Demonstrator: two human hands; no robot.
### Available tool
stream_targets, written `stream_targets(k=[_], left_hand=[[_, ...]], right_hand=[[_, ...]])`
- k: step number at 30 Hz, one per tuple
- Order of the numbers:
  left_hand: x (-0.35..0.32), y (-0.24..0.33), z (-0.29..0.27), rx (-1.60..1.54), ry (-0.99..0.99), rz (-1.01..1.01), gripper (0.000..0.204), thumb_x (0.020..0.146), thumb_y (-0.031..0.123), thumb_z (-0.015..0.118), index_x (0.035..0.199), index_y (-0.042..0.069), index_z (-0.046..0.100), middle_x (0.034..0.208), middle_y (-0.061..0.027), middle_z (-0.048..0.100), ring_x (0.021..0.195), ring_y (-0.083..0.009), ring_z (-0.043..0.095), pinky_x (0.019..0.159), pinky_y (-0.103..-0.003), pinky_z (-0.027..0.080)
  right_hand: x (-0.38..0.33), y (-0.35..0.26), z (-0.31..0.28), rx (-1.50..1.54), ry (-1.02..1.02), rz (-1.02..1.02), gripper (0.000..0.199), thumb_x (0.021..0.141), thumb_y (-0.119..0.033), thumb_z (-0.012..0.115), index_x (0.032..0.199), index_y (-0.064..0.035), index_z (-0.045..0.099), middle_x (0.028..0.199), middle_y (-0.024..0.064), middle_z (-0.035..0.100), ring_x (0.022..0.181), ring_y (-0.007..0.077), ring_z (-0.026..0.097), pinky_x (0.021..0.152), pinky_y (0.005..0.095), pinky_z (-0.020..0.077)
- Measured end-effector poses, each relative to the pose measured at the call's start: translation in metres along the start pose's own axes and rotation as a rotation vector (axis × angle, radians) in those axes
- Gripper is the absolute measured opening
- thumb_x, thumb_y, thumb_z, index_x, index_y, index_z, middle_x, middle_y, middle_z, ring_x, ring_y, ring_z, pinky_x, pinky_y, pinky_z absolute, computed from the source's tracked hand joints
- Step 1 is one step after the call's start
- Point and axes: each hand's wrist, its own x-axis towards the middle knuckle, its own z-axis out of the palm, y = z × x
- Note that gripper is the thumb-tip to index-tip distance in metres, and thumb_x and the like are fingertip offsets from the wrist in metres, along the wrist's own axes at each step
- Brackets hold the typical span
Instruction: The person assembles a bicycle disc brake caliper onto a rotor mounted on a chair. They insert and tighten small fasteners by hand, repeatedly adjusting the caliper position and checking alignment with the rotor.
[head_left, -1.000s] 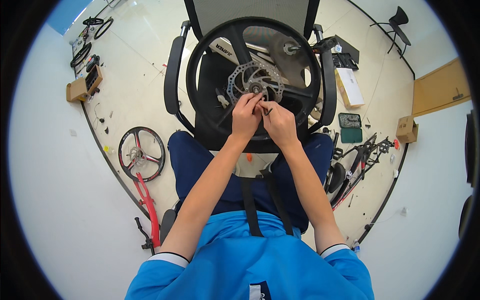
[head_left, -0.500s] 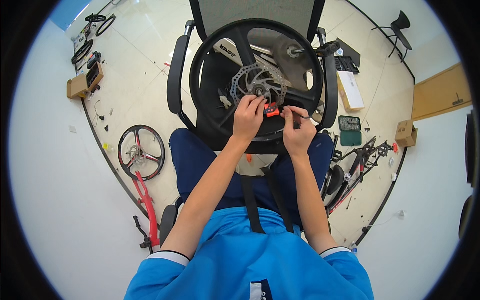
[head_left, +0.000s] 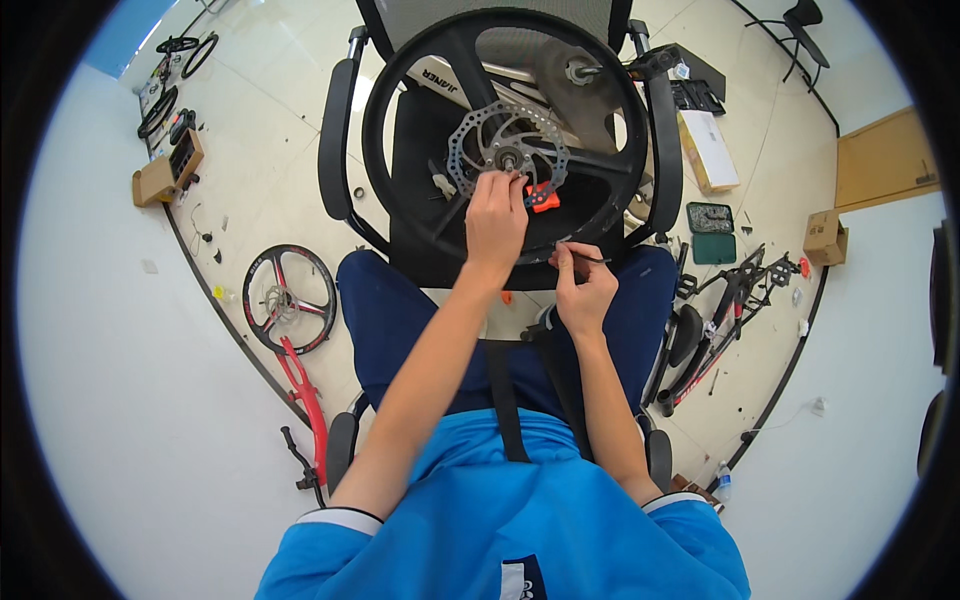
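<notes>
Silver perforated metal disc rotor (head_left: 459, 150) at hub (head_left: 508, 157) of black broad-spoked wheel (head_left: 481, 80) atop black office chair (head_left: 410, 252). Left hand (head_left: 495, 222) at hub (grip obscured, cannot tell). Right hand (head_left: 585, 287) pinches thin dark rod (head_left: 598, 260). Best: wheel steady, touch light, rod clear of rotor.

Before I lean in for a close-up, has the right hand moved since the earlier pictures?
Yes: against the right armrest of the chair in front, the right hand has moved back toward the person, away from the brake disc.
</notes>
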Motion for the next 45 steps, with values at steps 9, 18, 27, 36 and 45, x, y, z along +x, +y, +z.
stream_targets(k=[9,18,27,36,45], left_hand=[[-0.012,0.018,-0.015,-0.502,0.092,-0.536,0.012,0.095,0.002,0.071,0.100,-0.008,0.071,0.090,-0.0079,0.074,0.080,-0.0108,0.070,0.072,-0.023,0.056],[-0.061,0.020,-0.046,-0.812,-0.214,-0.870,0.020,0.092,0.000,0.074,0.110,-0.009,0.071,0.096,-0.0122,0.074,0.084,-0.0147,0.071,0.074,-0.025,0.058],[-0.048,0.017,-0.059,-0.625,-0.454,-0.523,0.016,0.087,0.003,0.079,0.101,-0.003,0.076,0.091,-0.0088,0.074,0.079,-0.0135,0.071,0.071,-0.026,0.058],[-0.019,0.007,-0.061,-0.333,-0.518,0.046,0.012,0.081,0.005,0.080,0.090,0.001,0.075,0.085,-0.0091,0.071,0.071,-0.0209,0.071,0.064,-0.029,0.055],[-0.009,0.001,-0.056,-0.283,-0.398,0.223,0.014,0.082,0.002,0.078,0.095,0.000,0.073,0.089,-0.0097,0.071,0.075,-0.0251,0.070,0.065,-0.031,0.056]], right_hand=[[0.021,-0.001,-0.011,0.006,-0.068,0.046,0.012,0.098,-0.008,0.068,0.099,0.0038,0.070,0.083,0.0084,0.073,0.076,0.0121,0.070,0.074,0.0245,0.0544],[0.010,-0.007,-0.015,0.304,-0.526,0.443,0.024,0.108,-0.016,0.048,0.109,0.0024,0.063,0.072,0.0005,0.056,0.062,0.0082,0.047,0.061,0.0251,0.0432],[0.015,-0.019,-0.021,0.173,-0.523,0.371,0.025,0.110,-0.024,0.049,0.110,-0.0029,0.062,0.070,-0.0035,0.046,0.063,0.0045,0.039,0.057,0.0235,0.0342],[0.029,-0.026,-0.018,-0.035,-0.537,0.149,0.023,0.109,-0.020,0.049,0.111,-0.0010,0.063,0.069,-0.0027,0.046,0.062,0.0056,0.039,0.056,0.0239,0.0332],[0.047,-0.034,-0.006,-0.077,-0.640,0.216,0.022,0.107,-0.021,0.052,0.109,-0.0002,0.060,0.079,0.0112,0.062,0.071,0.0138,0.054,0.068,0.0304,0.0462]])
